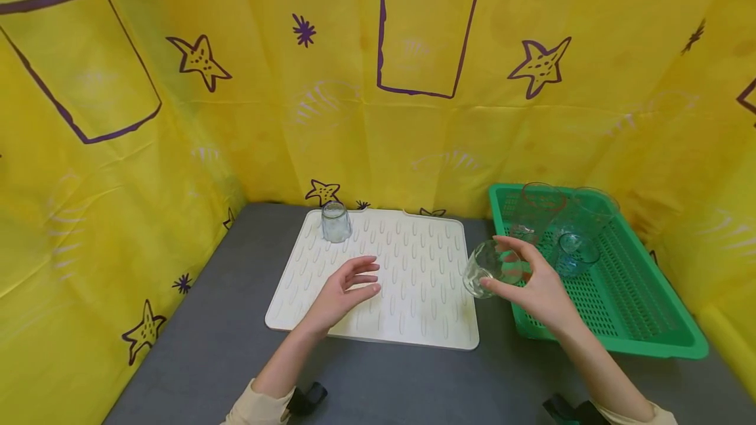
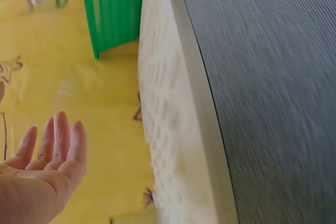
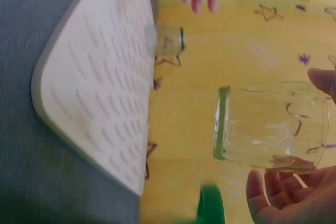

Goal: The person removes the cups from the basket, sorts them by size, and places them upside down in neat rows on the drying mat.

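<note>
My right hand (image 1: 534,287) holds a clear drinking glass (image 3: 270,124) between thumb and fingers, in the air between the white mat's right edge and the green basket. In the right wrist view the glass's thick, green-tinted end points down toward table level, and the fingers are at its other end. My left hand (image 1: 345,290) hovers over the white ridged drying mat (image 1: 407,281), fingers relaxed, with nothing in it. A smaller clear glass (image 1: 336,223) stands at the mat's back left corner.
A green plastic basket (image 1: 655,340) is on the right of the grey table (image 1: 224,326). Inside are a red-rimmed glass (image 1: 534,212), a tall clear glass (image 1: 596,205) and a blue-tinted glass (image 1: 575,256). Yellow patterned cloth (image 1: 342,130) hangs behind and at both sides.
</note>
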Demonstrator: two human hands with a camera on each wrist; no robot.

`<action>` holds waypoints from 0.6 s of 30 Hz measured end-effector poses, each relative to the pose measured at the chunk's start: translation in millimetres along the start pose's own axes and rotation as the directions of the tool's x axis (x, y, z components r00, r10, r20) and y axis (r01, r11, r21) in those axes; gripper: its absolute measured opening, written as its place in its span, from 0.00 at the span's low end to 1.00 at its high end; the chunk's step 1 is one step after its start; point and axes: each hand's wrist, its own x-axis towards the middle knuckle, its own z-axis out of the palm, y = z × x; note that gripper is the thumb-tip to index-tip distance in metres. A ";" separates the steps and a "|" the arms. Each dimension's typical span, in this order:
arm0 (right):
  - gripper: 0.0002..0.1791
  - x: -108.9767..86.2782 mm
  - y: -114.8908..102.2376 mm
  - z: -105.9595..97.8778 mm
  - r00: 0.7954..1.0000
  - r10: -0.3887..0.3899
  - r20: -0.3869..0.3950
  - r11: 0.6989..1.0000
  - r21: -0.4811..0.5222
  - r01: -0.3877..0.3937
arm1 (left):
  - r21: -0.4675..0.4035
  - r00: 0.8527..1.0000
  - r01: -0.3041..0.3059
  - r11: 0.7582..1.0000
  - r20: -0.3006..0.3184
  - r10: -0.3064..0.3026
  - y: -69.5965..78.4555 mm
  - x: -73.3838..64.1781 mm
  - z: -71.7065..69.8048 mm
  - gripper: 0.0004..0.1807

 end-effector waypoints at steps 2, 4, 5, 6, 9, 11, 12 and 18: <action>0.40 1.3 -2.0 8.0 1.000 -0.017 0.007 1.000 -0.006 0.017 | -0.016 0.999 -0.018 1.000 0.029 0.018 2.0 1.5 6.8 0.30; 0.40 2.1 -3.5 15.3 0.999 -0.029 0.015 1.000 -0.012 0.029 | -0.028 0.998 -0.041 0.999 0.054 0.042 3.9 2.4 13.4 0.30; 0.40 2.4 -4.3 18.6 0.999 -0.032 0.019 0.999 -0.019 0.033 | -0.025 0.997 -0.049 0.999 0.063 0.050 4.9 3.0 16.7 0.31; 0.40 2.7 -4.9 22.0 0.999 -0.035 0.024 0.999 -0.018 0.035 | -0.021 0.996 -0.058 0.998 0.073 0.060 5.8 3.4 19.9 0.31; 0.40 3.4 -6.7 31.2 0.999 -0.035 0.038 0.999 -0.027 0.036 | 0.005 0.991 -0.086 0.996 0.099 0.085 8.2 4.8 29.0 0.32; 0.40 3.9 -7.8 37.0 0.998 -0.043 0.044 0.999 -0.024 0.044 | 0.031 0.989 -0.097 0.995 0.115 0.093 9.5 5.5 34.8 0.33; 0.40 4.1 -8.1 39.7 0.998 -0.047 0.048 0.999 -0.017 0.048 | 0.041 0.987 -0.104 0.994 0.124 0.098 10.2 5.6 37.5 0.34; 0.39 3.5 -9.6 53.1 0.993 -0.093 0.075 0.996 0.004 0.093 | 0.082 0.981 -0.130 0.988 0.154 0.117 11.7 6.5 51.6 0.36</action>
